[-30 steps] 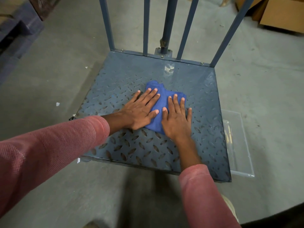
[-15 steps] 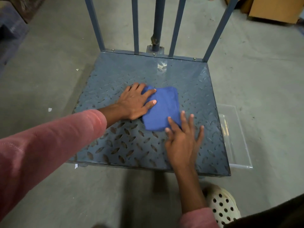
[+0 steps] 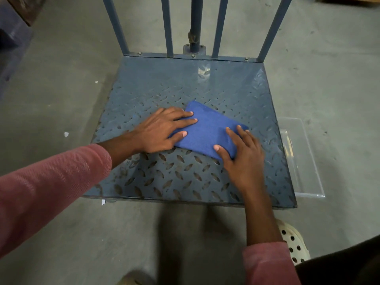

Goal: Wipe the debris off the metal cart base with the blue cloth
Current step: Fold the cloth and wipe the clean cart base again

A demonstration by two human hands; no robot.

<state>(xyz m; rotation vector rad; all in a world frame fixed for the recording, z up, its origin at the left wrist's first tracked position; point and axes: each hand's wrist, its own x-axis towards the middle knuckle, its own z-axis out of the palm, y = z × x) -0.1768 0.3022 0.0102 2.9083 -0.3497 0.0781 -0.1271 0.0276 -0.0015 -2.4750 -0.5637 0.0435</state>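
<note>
- Grey concrete floor (image 3: 61,79) lies all around the metal cart base (image 3: 174,177), with little white scraps on its left side.
- Left hand (image 3: 160,130) lies flat and open — fingers spread on the blue cloth (image 3: 207,130), gripping nothing.
- Right hand (image 3: 244,155) is flat and open too, pressing the cloth's near corner.
- To wipe well, I think both palms should push down and slide together — out toward an edge.

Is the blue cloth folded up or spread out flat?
Folded. The blue cloth is a small, thick pad with straight edges, pressed under both hands on the cart base.
</note>
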